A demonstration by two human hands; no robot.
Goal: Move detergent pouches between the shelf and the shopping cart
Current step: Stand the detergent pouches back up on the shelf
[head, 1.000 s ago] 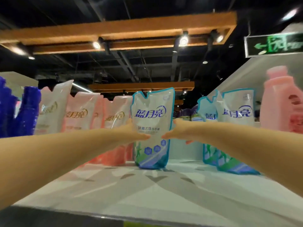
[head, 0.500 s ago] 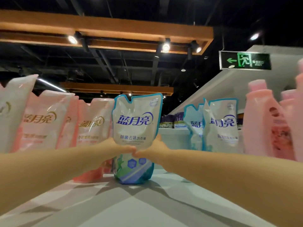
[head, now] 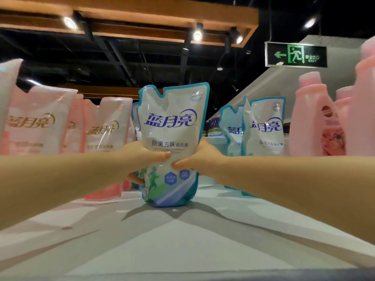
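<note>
Starting at my far left, a row of pink pouches stands upright along the back of the white shelf, and the nearest of them is just beside my left forearm. My left hand grips the left side of the blue-and-white detergent pouch at its waist, with the thumb laid across the printed front and the fingers curled round behind; one fingertip peeks out lower down at the pouch's left edge. The pouch stands upright in the middle of the shelf, squeezed in where I hold it, its rounded base down at the shelf surface with a shadow spreading under it. I cannot tell if the base is resting there or just off it. My right hand clamps the right side at the same height, thumb on the front and fingers hidden behind, and the two thumb tips nearly meet. Farther right, two more blue pouches stand close together, well apart from mine. Beyond them are pink bottles at the right edge, and a green exit sign hangs above.
</note>
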